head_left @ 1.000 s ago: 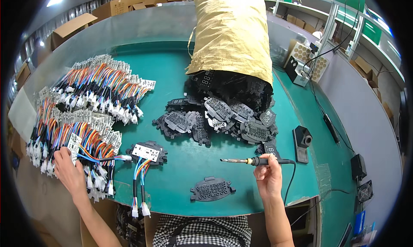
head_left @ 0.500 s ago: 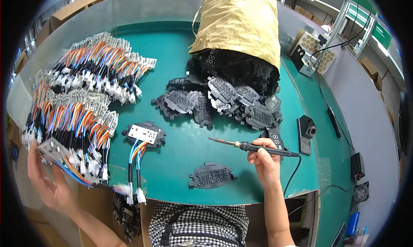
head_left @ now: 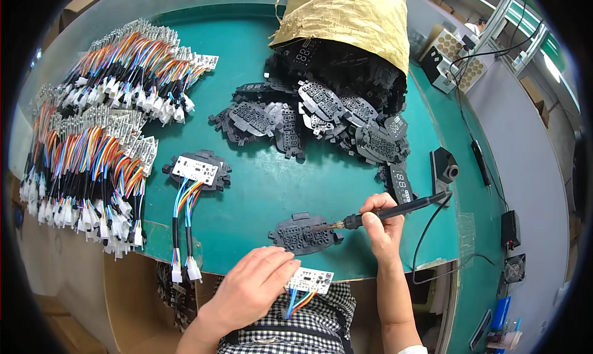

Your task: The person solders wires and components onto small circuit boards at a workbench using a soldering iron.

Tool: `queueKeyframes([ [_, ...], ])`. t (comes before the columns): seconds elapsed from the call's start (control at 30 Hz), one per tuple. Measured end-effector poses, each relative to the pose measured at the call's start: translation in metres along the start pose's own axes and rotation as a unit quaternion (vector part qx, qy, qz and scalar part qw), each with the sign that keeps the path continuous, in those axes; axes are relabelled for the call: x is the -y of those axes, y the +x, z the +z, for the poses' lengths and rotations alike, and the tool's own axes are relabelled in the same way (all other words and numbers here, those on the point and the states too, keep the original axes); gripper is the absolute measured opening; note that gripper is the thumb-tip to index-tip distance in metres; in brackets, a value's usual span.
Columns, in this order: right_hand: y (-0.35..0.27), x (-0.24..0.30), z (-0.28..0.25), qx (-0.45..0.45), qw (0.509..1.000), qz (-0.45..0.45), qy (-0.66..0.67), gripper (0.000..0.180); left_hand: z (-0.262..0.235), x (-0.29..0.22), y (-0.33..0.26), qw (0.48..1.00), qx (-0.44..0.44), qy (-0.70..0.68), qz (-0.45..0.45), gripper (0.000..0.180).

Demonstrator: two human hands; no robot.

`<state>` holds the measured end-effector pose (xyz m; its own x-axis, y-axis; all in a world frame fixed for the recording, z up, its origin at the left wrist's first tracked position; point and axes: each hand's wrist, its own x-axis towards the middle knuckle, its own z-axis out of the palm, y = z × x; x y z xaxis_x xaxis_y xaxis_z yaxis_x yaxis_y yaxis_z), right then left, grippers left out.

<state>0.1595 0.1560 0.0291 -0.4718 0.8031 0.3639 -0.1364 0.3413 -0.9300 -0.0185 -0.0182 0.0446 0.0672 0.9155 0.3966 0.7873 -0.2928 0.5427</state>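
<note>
At the far left of the green-topped round workbench [head_left: 259, 187], two heaps of small white circuit boards with rainbow-coloured ribbon wires and white plug ends lay side by side: the lower heap [head_left: 83, 175] hung over the bench's left edge, and the upper heap [head_left: 139, 67] sat behind it, nearer the far rim. Just right of the lower heap lay a black plastic display frame with a white circuit board seated in it [head_left: 196, 169], its coloured wires trailing down over the near edge to white plugs.

The person's left hand [head_left: 250, 290] was at the near edge of the bench, its fingers curled together and pinching a small white rectangular circuit board with coloured wires [head_left: 311, 280]; the board stuck out to the right of the fingertips, with its wires hanging down over a black-and-white checked garment [head_left: 309, 320]. Just beyond that hand, a bare black plastic display frame [head_left: 302, 233] lay flat on the bench.

The right hand [head_left: 382, 223] was closed around the black-handled soldering iron [head_left: 395, 211], held like a pen, with its metal tip touching the right edge of the bare frame. Behind, a pile of similar black frames [head_left: 321, 116] spilled from the mouth of a yellow woven sack [head_left: 346, 14]. A small black iron stand [head_left: 443, 167] stood just right of the iron's cable end.
</note>
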Motion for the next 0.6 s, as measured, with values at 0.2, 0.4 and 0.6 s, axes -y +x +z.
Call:
queueKeyframes([
  [0.2,-0.002,0.002,0.002,-0.001,1.0,0.015,-0.004,0.013,0.008,0.006,0.001,0.996,0.046,-0.064,-0.035,0.047],
  [0.4,-0.001,0.001,-0.003,-0.012,1.0,0.02,0.016,0.017,0.012,0.011,0.001,0.987,0.041,-0.138,-0.067,0.047],
  [0.6,0.001,0.001,-0.01,-0.031,0.999,0.024,0.025,0.016,0.011,0.022,0.002,0.987,0.067,-0.137,-0.045,0.05],
])
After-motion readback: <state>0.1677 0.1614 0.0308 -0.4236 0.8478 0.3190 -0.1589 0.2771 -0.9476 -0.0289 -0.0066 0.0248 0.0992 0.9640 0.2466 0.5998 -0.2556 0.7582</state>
